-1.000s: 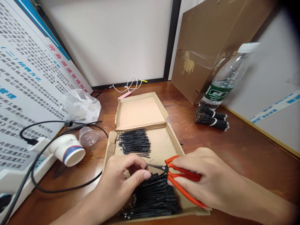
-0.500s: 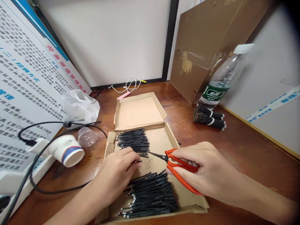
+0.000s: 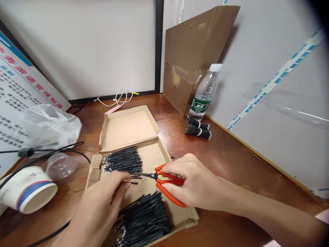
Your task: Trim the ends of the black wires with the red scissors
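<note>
An open cardboard box [image 3: 127, 128] lies on the wooden desk. In it are two piles of short black wires: a far pile [image 3: 123, 160] and a near pile [image 3: 144, 221]. My left hand [image 3: 102, 202] reaches toward the far pile with its fingers pinched on one black wire, whose tip shows at the fingertips. My right hand [image 3: 191, 183] grips red-handled snips [image 3: 164, 180], their dark blades pointing left toward that wire.
A paper cup [image 3: 25, 192] lies on its side at the left beside a clear lid [image 3: 60, 165], black cables and a plastic bag [image 3: 48, 123]. A water bottle [image 3: 203, 94], tied wire bundles [image 3: 197, 127] and a brown paper bag [image 3: 190, 55] stand at the back right.
My left hand moved from the near pile up to the far pile with a wire. The snips followed upward. The view swung right, shifting everything left.
</note>
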`<state>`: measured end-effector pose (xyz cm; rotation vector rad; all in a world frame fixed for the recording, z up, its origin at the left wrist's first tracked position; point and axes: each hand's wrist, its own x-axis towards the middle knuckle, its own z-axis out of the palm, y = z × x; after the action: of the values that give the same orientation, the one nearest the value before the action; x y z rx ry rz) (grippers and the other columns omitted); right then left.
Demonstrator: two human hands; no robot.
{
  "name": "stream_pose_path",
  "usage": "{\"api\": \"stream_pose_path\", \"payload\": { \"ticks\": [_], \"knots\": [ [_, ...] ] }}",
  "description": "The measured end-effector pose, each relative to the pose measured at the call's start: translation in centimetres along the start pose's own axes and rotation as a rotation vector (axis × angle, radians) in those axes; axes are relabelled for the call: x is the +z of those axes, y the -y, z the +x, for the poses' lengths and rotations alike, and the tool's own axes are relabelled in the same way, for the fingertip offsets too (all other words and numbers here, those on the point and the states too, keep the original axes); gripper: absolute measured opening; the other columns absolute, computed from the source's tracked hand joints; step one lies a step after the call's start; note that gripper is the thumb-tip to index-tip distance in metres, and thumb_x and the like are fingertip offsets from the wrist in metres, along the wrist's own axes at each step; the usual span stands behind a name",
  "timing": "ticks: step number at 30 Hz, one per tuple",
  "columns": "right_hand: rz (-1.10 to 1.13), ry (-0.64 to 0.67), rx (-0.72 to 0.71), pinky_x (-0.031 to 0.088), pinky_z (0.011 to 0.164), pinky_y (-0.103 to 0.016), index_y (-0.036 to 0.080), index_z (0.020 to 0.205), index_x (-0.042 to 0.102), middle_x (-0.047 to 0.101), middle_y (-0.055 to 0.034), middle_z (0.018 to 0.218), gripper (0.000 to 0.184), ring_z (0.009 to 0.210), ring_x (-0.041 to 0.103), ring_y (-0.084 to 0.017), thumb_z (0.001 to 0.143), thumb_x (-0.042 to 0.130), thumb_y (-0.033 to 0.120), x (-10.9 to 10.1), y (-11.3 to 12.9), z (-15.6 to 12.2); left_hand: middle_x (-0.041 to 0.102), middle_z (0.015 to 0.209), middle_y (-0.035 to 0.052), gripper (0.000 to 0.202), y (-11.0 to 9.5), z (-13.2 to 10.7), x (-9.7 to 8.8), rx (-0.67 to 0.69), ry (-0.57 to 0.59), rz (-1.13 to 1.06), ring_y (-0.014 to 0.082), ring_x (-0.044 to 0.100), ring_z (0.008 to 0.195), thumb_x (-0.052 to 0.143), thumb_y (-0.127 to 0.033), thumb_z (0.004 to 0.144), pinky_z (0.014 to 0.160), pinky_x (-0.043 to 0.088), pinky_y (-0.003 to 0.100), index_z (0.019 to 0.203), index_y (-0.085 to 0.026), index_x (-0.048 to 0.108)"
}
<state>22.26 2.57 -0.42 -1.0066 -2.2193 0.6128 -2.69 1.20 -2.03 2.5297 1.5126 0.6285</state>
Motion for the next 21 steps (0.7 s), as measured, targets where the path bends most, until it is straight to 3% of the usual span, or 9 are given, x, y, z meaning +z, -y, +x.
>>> {"api": "stream_pose_path", "payload": {
  "ticks": [2, 4, 6, 7, 11, 17, 21],
  "knots": [
    [0.0, -0.005, 0.003, 0.023, 0.048, -0.023, 0.02, 0.056, 0.031, 0.027, 0.009, 0.052, 0.035, 0.05, 0.02, -0.008, 0.08, 0.055, 0.015, 0.01, 0.05, 0.07, 0.067, 0.097, 0.0059, 0.023, -0.2, 0.1, -0.05, -0.018, -0.065, -0.007, 0.0183, 0.062, 0.071, 0.048, -0.02, 0.093, 0.067, 0.048, 0.029, 0.114, -0.02, 0.057],
    [0.002, -0.004, 0.002, 0.023, 0.049, -0.023, 0.021, 0.056, 0.031, 0.027, 0.0088, 0.052, 0.035, 0.05, 0.019, -0.008, 0.08, 0.055, 0.014, 0.01, 0.09, 0.06, 0.066, 0.083, 0.0024, 0.013, -0.34, 0.11, -0.07, -0.018, -0.002, -0.007, 0.0168, 0.06, 0.064, 0.048, -0.022, 0.094, 0.062, 0.046, 0.027, 0.095, -0.02, 0.062],
    [0.002, 0.003, -0.001, 0.023, 0.048, -0.024, 0.021, 0.055, 0.032, 0.026, 0.0085, 0.053, 0.035, 0.05, 0.019, -0.009, 0.08, 0.055, 0.014, -0.01, 0.12, 0.02, 0.058, 0.059, -0.002, 0.031, -0.42, 0.0, 0.0, -0.01, 0.104, -0.013, 0.0151, 0.055, 0.053, 0.047, -0.027, 0.096, 0.052, 0.04, 0.024, 0.067, -0.02, 0.056],
    [0.0, 0.005, -0.001, 0.022, 0.048, -0.024, 0.021, 0.055, 0.032, 0.025, 0.0083, 0.053, 0.034, 0.05, 0.02, -0.009, 0.08, 0.055, 0.014, -0.01, 0.13, -0.01, 0.057, 0.057, -0.0022, 0.034, -0.46, -0.08, 0.06, -0.005, 0.136, -0.023, 0.015, 0.056, 0.052, 0.046, -0.026, 0.097, 0.051, 0.039, 0.024, 0.065, -0.02, 0.055],
    [-0.015, 0.004, 0.008, 0.022, 0.048, -0.025, 0.02, 0.054, 0.035, 0.024, 0.0079, 0.054, 0.033, 0.052, 0.017, -0.01, 0.08, 0.054, 0.014, 0.01, 0.04, -0.03, 0.068, 0.082, 0.0023, 0.02, -0.78, -0.26, 0.25, 0.057, 0.208, -0.092, 0.0183, 0.064, 0.071, 0.044, -0.014, 0.094, 0.062, 0.046, 0.026, 0.093, -0.021, 0.062],
    [-0.028, -0.002, 0.01, 0.022, 0.048, -0.025, 0.02, 0.055, 0.039, 0.023, 0.008, 0.055, 0.028, 0.054, 0.015, -0.011, 0.079, 0.054, 0.015, 0.18, -0.25, -0.08, 0.065, 0.084, 0.0046, 0.022, -0.93, 0.02, -0.01, 0.014, 0.327, -0.093, 0.0209, 0.062, 0.078, 0.042, -0.015, 0.096, 0.068, 0.049, 0.031, 0.09, -0.02, 0.062],
    [-0.042, -0.005, 0.013, 0.022, 0.049, -0.025, 0.019, 0.055, 0.041, 0.024, 0.008, 0.055, 0.028, 0.054, 0.016, -0.011, 0.079, 0.054, 0.016, 0.18, -0.32, -0.12, 0.063, 0.094, 0.0074, 0.025, -0.92, 0.08, 0.05, 0.014, 0.297, -0.123, 0.0222, 0.06, 0.087, 0.039, -0.014, 0.098, 0.076, 0.049, 0.035, 0.091, -0.019, 0.062]
  ]
}}
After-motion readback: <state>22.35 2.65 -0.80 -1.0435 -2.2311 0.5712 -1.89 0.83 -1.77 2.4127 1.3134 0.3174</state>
